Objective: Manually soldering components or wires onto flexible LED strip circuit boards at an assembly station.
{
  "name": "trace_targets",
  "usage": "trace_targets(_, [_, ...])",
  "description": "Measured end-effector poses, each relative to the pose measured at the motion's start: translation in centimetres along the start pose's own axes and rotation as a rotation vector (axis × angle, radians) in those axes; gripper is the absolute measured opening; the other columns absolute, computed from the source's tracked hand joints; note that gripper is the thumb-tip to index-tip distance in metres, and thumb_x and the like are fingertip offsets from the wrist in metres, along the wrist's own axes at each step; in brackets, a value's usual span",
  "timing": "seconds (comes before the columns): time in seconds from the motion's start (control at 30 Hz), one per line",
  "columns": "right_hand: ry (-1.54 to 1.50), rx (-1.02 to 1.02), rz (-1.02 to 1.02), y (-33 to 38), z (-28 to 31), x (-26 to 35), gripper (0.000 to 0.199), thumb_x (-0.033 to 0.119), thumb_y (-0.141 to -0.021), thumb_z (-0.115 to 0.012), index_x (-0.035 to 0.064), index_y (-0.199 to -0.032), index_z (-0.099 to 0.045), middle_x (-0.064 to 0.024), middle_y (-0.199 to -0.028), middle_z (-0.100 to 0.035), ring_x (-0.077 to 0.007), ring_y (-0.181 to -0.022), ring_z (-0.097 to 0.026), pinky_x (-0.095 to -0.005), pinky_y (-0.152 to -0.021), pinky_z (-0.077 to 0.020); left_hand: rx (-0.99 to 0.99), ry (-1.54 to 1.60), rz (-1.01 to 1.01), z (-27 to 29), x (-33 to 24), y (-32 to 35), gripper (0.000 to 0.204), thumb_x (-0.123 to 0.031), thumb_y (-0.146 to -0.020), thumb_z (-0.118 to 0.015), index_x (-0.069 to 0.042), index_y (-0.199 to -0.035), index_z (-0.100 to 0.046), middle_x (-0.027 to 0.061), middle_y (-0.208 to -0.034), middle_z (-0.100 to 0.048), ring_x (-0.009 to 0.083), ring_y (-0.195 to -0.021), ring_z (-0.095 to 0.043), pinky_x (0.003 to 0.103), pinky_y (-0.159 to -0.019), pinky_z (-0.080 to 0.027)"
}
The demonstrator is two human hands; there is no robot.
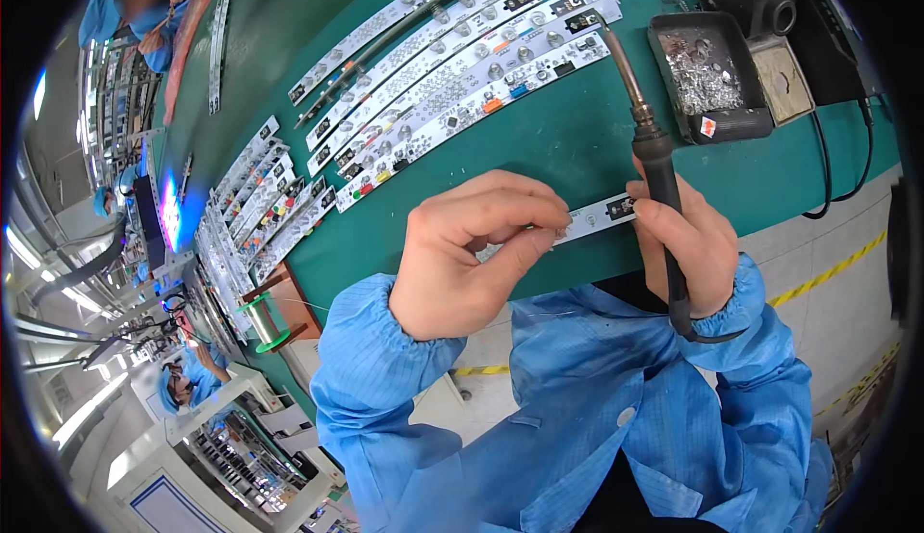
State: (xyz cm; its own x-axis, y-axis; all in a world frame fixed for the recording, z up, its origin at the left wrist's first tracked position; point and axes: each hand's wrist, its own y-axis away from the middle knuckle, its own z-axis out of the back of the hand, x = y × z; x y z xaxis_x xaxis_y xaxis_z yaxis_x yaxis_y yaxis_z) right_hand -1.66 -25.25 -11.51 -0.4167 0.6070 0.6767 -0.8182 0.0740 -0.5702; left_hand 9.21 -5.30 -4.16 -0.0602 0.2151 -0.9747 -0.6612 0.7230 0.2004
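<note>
Strip board (pixel 599 215): pinched by L hand (pixel 472 249) fingers; R hand (pixel 688 244), just beside, fist-grips soldering iron (pixel 647 139).

Green mat (pixel 577 139) under everything; white boards (pixel 452 81) dotted with silver, plus black, orange, blue, red and green parts. The strip (pixel 592 217) in the left hand (pixel 472 254) is white with a black end. Black iron (pixel 664 187) with a metal shaft in the right hand (pixel 688 244). Black tray (pixel 717 124) of silvery scraps. Light blue sleeves (pixel 385 360). Green spool (pixel 262 321). Yellow-and-black floor tape (pixel 828 271)
</note>
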Motion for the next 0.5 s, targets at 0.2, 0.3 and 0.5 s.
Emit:
trace_targets(0.2, [-0.033, 0.014, -0.036, -0.1, 0.1, 0.1, 0.033, 0.0, -0.076, -0.064, 0.0021, -0.109, -0.06, -0.0265, -0.116, -0.058, -0.0345, -0.094, -0.065, -0.0358, -0.074, -0.0553, 0.028, -0.163, -0.085, -0.5, 0.3, -1.5, 0.02, 0.014, -0.074, -0.058, 0.002, -0.088, -0.067, 0.0114, -0.092, -0.065, 0.0163, -0.077, -0.064, 0.026, -0.067, -0.051])
trace_targets(0.3, [-0.024, 0.019, -0.047, -0.3, 0.3, 0.3, 0.034, 0.002, -0.076, -0.065, 0.0027, -0.11, -0.061, -0.0262, -0.116, -0.058, -0.0349, -0.095, -0.065, -0.0362, -0.076, -0.0555, 0.034, -0.267, -0.188, -0.7, 0.6, -2.4, 0.021, 0.014, -0.072, -0.058, 0.001, -0.085, -0.066, 0.0117, -0.086, -0.065, 0.0195, -0.075, -0.065, 0.028, -0.066, -0.051])
trace_targets(0.5, [-0.034, 0.017, -0.058, -0.2, 0.1, 0.2, 0.033, 0.004, -0.076, -0.065, 0.0029, -0.109, -0.062, -0.0265, -0.113, -0.059, -0.0356, -0.094, -0.065, -0.0374, -0.077, -0.0556, 0.047, -0.39, -0.275, -1.2, 0.8, -2.6, 0.024, 0.017, -0.066, -0.056, 0.003, -0.083, -0.066, 0.0136, -0.084, -0.067, 0.0206, -0.076, -0.065, 0.028, -0.068, -0.052])
